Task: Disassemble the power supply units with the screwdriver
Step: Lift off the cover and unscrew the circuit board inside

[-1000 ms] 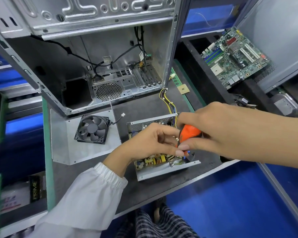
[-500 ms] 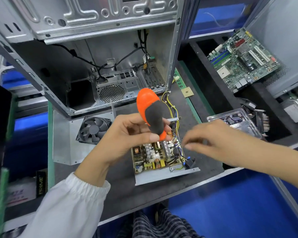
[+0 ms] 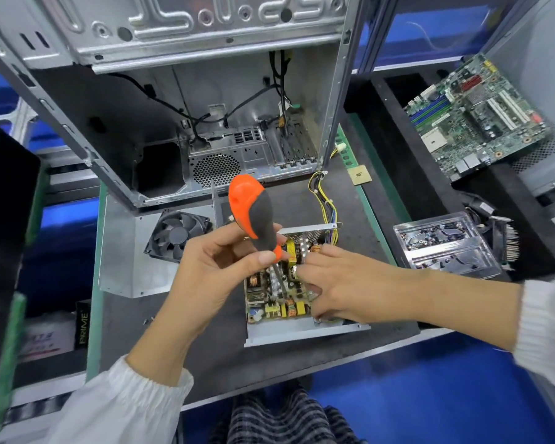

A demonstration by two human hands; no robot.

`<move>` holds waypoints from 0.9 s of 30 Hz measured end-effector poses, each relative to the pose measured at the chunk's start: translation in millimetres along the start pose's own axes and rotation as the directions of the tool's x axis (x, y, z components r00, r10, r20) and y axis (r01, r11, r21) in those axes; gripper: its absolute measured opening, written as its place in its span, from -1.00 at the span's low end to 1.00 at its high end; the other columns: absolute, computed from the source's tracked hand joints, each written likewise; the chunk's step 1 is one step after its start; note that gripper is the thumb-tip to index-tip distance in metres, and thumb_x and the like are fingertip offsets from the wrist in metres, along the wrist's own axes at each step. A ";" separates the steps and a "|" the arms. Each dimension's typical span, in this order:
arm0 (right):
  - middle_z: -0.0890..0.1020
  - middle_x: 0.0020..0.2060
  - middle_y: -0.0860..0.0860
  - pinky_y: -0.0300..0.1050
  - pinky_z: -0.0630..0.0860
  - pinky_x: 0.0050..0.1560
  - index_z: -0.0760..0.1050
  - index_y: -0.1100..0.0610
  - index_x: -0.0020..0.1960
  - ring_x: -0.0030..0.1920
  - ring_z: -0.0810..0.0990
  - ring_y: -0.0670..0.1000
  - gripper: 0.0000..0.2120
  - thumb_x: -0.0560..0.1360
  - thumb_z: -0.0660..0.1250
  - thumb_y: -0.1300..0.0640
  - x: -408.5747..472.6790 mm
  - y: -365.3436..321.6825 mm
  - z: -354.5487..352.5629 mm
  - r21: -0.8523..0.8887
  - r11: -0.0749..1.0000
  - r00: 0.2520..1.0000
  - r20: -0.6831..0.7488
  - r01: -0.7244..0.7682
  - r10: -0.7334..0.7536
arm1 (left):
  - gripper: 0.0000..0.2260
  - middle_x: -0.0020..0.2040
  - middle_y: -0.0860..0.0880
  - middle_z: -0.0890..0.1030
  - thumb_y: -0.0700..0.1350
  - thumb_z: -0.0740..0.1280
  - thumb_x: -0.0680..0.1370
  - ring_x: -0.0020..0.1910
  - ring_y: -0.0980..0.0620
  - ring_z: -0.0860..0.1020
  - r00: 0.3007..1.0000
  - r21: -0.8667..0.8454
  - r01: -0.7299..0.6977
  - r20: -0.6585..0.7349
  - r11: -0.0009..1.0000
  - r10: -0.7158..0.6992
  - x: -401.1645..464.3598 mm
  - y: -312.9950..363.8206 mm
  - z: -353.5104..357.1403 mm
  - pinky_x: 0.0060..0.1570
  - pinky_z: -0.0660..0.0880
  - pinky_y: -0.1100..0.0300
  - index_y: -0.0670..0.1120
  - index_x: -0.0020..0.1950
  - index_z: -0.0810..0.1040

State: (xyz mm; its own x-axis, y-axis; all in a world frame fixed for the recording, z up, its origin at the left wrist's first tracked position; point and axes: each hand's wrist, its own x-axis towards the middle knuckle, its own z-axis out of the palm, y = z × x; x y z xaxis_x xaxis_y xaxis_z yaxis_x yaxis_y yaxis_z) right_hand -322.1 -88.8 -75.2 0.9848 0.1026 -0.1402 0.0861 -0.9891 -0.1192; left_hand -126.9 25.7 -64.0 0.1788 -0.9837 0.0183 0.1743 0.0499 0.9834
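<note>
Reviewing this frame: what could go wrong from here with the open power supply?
The left hand holds the screwdriver low on its handle, tip down among the power supply parts; a slip might gouge the board. The right hand has bare fingers on the components, so the tip might jab them.

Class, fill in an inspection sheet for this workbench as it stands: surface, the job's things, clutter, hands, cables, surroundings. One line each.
Surface: dark bench mat with a green edge.
Job's things: opened power supply unit, circuit board exposed; orange and grey screwdriver, shaft pointing down into it.
Clutter: black fan on a metal plate; small square chip; clear plastic tray.
Hands: left hand grips the screwdriver; right hand rests on the board, fingers curled.
Cables: yellow wire bundle running from the unit; black cables inside the computer case.
Surroundings: green motherboard at right; blue floor below.
</note>
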 end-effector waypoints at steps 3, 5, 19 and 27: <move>0.42 -0.18 -0.01 -0.04 0.36 -0.12 0.61 -0.03 -0.25 -0.09 0.39 0.06 -0.90 0.45 0.38 0.06 -1.2 0.4 6.2 -0.062 0.997 0.999 -0.005 0.053 -0.054 | -0.77 0.00 -0.04 0.71 -0.13 0.46 0.43 -0.06 0.00 0.69 0.999 -0.029 -0.014 -0.041 0.999 0.013 -2.0 2.1 0.1 -0.09 0.56 0.29 0.01 0.08 0.68; 0.43 -0.18 -0.02 -0.07 0.32 -0.12 0.61 -0.04 -0.24 -0.10 0.37 0.05 -0.91 0.43 0.39 0.10 -1.4 2.0 6.5 -0.097 0.993 0.997 0.005 0.074 -0.074 | -0.78 0.01 -0.06 0.71 -0.18 0.47 0.45 -0.05 -0.04 0.69 0.998 -0.034 -0.020 -0.059 0.999 0.018 -2.8 2.0 0.4 -0.09 0.57 0.27 0.00 0.08 0.68; 0.37 -0.18 0.01 -0.08 0.24 -0.09 0.51 0.03 -0.33 -0.13 0.30 0.06 -0.78 0.42 0.30 0.27 -0.3 2.9 14.0 -0.212 0.963 0.981 -0.061 0.167 -0.183 | -0.76 -0.03 -0.05 0.71 -0.18 0.48 0.44 -0.09 -0.01 0.69 0.997 -0.016 -0.020 -0.079 1.000 0.019 -4.1 6.1 8.9 -0.07 0.56 0.29 0.02 0.07 0.68; 0.42 -0.11 0.00 -0.05 0.29 0.13 0.48 0.02 -0.37 -0.10 0.34 0.06 -0.74 0.43 0.28 0.30 -7.1 1.5 15.9 -0.330 0.920 0.964 -0.086 0.210 -0.251 | -0.76 -0.03 -0.10 0.70 -0.09 0.47 0.41 -0.05 -0.09 0.69 0.995 -0.013 -0.007 -0.095 1.000 0.006 -9.9 3.9 8.1 -0.02 0.58 0.19 0.00 0.07 0.69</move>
State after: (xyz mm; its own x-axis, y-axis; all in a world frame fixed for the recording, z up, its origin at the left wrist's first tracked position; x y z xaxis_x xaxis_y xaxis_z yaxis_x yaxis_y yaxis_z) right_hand -331.3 -89.3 -90.0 0.9407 0.3385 -0.0210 0.3363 -0.9233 0.1855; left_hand -135.8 34.3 -58.9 0.2708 -0.9626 0.0072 0.1854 0.0595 0.9809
